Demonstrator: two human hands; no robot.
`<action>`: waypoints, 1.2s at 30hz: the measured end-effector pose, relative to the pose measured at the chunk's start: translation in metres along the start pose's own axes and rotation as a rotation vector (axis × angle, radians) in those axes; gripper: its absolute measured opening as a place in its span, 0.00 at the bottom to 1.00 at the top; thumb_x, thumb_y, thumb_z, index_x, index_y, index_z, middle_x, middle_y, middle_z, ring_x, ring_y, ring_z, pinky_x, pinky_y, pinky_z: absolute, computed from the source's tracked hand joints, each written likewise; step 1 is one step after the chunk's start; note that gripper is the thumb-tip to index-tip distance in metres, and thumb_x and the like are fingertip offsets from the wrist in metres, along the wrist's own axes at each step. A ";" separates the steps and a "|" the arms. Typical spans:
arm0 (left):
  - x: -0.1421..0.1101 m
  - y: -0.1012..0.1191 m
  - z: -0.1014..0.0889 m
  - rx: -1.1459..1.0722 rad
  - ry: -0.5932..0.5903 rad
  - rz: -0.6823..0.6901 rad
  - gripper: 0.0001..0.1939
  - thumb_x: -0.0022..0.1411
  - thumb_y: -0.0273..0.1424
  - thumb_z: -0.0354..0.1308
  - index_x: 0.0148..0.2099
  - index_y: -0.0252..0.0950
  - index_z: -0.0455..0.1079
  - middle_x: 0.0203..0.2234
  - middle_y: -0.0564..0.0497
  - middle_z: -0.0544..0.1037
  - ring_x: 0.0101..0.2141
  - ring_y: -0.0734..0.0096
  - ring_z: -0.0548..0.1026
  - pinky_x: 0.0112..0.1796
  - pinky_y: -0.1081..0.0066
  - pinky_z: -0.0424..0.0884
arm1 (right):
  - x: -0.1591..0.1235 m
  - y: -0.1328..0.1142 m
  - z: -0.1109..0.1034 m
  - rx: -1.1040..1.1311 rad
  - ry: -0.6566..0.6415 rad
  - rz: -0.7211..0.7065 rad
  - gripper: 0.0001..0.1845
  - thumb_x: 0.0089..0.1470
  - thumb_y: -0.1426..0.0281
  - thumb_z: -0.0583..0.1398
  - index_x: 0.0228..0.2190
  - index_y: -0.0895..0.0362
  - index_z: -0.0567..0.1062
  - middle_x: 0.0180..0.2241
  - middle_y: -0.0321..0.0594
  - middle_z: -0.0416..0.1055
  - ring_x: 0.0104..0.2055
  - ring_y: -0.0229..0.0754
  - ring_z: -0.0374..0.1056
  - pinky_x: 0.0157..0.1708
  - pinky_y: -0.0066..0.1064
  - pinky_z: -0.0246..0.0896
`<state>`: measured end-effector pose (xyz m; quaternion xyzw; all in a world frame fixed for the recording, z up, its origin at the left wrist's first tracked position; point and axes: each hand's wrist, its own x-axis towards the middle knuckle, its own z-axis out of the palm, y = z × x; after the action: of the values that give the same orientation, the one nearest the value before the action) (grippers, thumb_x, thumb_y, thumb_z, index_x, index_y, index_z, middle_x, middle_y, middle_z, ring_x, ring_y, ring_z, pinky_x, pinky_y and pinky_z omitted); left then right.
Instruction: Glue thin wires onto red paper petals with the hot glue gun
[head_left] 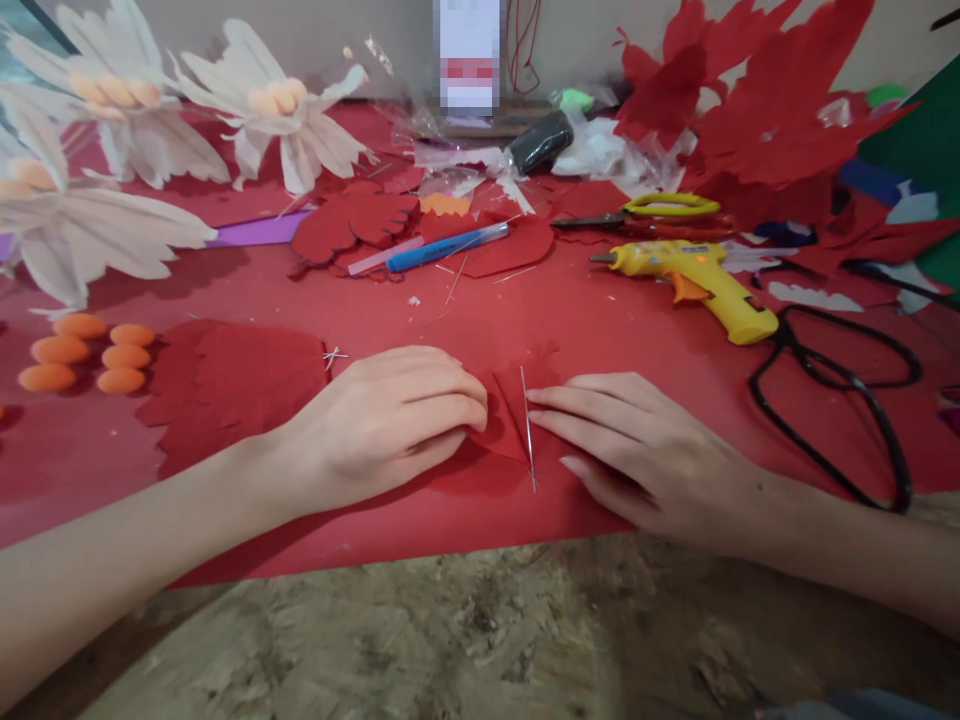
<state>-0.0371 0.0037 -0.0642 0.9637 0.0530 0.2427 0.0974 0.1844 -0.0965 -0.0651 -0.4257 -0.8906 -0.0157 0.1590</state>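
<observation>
A thin red sheet [499, 425], paper or cloth, lies folded on the red-covered table in front of me. My left hand [405, 410] has its fingers curled down on the sheet's left part, closed on it. Across the right part runs a thin silvery wire [528, 425], standing nearly straight away from me. My right hand [637, 440] rests to its right, fingers stretched out and thumb apart, with fingertips touching or nearly touching the wire. By my left wrist is a stack of red petal-shaped pieces [240, 385], with thin white wire ends [334, 356] at its edge.
A yellow glue gun [690, 270], black-handled scissors [885, 440] and yellow-handled scissors [667, 206] lie to the right. A blue pen [448, 247] is ahead. White flowers [277, 110] and orange oval pieces [124, 357] are left, large red flowers [780, 110] back right.
</observation>
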 end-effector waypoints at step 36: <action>0.002 0.001 0.001 -0.003 0.013 0.000 0.06 0.61 0.22 0.49 0.37 0.36 0.65 0.32 0.48 0.77 0.33 0.69 0.73 0.37 0.68 0.72 | 0.008 -0.015 0.001 -0.109 0.062 0.057 0.22 0.58 0.61 0.50 0.41 0.64 0.74 0.43 0.48 0.73 0.40 0.45 0.65 0.37 0.36 0.62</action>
<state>-0.0354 0.0026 -0.0638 0.9620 0.0535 0.2491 0.0985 0.1676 -0.0999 -0.0618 -0.4582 -0.8706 -0.0728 0.1636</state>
